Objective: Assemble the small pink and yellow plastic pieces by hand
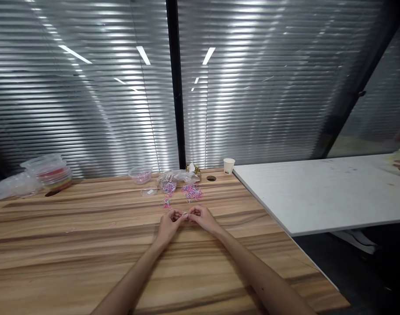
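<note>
Pinching the small piece (185, 214) between their fingertips, your left hand (168, 224) and right hand (203, 218) meet over the bench (98, 262), likely to steady it from both sides. Loose bits (192, 191) lie just beyond, probably for easy reach.

Bright daylight pushes through the blinds (246, 78) in streaky glare, with ceiling lights mirrored as white bars above. Soft shadows fall under both forearms on the desk (71, 262). Its lower right corner borders near-black floor (344, 258); small items at the far edge look soft.
</note>
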`<control>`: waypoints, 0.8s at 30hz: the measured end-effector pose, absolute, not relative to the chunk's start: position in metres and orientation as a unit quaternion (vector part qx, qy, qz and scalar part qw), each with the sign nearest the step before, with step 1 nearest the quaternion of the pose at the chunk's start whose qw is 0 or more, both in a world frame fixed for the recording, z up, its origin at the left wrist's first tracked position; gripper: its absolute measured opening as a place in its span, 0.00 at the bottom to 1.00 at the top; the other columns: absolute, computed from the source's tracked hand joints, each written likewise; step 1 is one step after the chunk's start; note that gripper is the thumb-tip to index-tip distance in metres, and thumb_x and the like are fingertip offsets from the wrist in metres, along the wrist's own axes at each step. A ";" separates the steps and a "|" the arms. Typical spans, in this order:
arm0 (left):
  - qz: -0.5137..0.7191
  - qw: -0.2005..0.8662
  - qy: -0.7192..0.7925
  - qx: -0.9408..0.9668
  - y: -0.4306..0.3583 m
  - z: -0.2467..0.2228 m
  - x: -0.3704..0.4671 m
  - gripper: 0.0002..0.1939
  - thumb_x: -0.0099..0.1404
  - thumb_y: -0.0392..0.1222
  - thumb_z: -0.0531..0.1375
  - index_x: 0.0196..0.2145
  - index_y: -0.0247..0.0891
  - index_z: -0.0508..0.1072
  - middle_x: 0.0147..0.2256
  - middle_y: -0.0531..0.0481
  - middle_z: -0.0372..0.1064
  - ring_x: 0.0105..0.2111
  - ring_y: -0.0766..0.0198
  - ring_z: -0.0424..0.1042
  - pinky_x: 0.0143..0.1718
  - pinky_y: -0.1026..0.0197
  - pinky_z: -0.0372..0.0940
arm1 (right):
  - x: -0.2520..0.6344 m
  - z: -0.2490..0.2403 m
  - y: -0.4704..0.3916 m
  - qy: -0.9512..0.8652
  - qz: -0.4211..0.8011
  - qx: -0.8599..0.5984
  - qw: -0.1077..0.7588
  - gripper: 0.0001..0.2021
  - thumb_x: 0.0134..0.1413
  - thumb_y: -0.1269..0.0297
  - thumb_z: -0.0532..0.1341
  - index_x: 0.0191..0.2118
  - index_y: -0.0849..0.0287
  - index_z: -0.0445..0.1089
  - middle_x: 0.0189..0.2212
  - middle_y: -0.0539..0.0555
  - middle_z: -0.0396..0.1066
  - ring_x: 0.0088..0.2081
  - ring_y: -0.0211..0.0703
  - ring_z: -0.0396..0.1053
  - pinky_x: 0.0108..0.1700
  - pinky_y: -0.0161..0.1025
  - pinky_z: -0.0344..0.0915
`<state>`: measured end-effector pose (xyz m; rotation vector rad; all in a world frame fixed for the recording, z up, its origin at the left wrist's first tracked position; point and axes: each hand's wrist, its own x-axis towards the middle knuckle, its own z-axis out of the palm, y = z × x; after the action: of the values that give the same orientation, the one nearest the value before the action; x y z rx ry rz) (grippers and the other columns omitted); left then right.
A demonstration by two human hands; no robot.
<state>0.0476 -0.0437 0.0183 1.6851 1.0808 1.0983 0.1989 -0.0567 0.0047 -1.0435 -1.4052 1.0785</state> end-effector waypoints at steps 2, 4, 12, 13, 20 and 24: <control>0.437 0.416 0.431 0.671 -0.043 0.017 0.048 0.16 0.46 0.50 0.62 0.26 0.33 0.69 0.25 0.48 0.69 0.26 0.63 0.68 0.29 0.63 0.62 | 0.199 0.005 -0.057 -0.587 0.447 -0.438 0.513 0.12 0.39 0.57 0.62 0.25 0.63 0.65 0.22 0.50 0.66 0.25 0.35 0.63 0.29 0.32 0.60; 0.436 0.414 0.429 0.674 -0.042 0.016 0.047 0.16 0.47 0.50 0.62 0.26 0.33 0.69 0.25 0.47 0.69 0.26 0.63 0.68 0.30 0.63 0.63 | 0.199 0.005 -0.057 -0.585 0.452 -0.435 0.515 0.13 0.39 0.57 0.63 0.25 0.63 0.65 0.22 0.50 0.66 0.25 0.36 0.63 0.29 0.32 0.60; 0.420 0.405 0.428 0.690 -0.044 0.020 0.047 0.15 0.50 0.51 0.59 0.27 0.34 0.71 0.27 0.46 0.71 0.28 0.61 0.69 0.31 0.63 0.62 | 0.201 0.005 -0.058 -0.598 0.451 -0.421 0.511 0.15 0.40 0.54 0.63 0.26 0.63 0.66 0.24 0.52 0.67 0.26 0.36 0.64 0.31 0.33 0.61; 0.419 0.401 0.429 0.692 -0.045 0.021 0.048 0.15 0.51 0.51 0.58 0.27 0.34 0.72 0.27 0.46 0.71 0.28 0.61 0.69 0.31 0.63 0.62 | 0.201 0.005 -0.058 -0.601 0.450 -0.420 0.509 0.16 0.40 0.53 0.62 0.26 0.63 0.66 0.24 0.52 0.68 0.26 0.36 0.64 0.31 0.33 0.61; 0.422 0.391 0.433 0.694 -0.044 0.021 0.047 0.16 0.52 0.51 0.57 0.26 0.34 0.72 0.26 0.46 0.71 0.27 0.61 0.68 0.30 0.63 0.61 | 0.202 0.003 -0.056 -0.589 0.456 -0.423 0.516 0.16 0.39 0.52 0.62 0.26 0.63 0.65 0.23 0.51 0.67 0.25 0.36 0.64 0.30 0.34 0.61; 0.427 0.400 0.431 0.687 -0.041 0.015 0.047 0.16 0.50 0.51 0.59 0.28 0.34 0.72 0.27 0.46 0.72 0.28 0.61 0.69 0.31 0.62 0.62 | 0.201 0.001 -0.053 -0.558 0.479 -0.418 0.534 0.15 0.38 0.54 0.63 0.25 0.62 0.63 0.21 0.49 0.65 0.23 0.35 0.63 0.28 0.33 0.60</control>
<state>0.0468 -0.0413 0.0153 1.7386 1.0903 1.0790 0.2014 -0.0533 0.0010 -0.9955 -1.3292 1.1426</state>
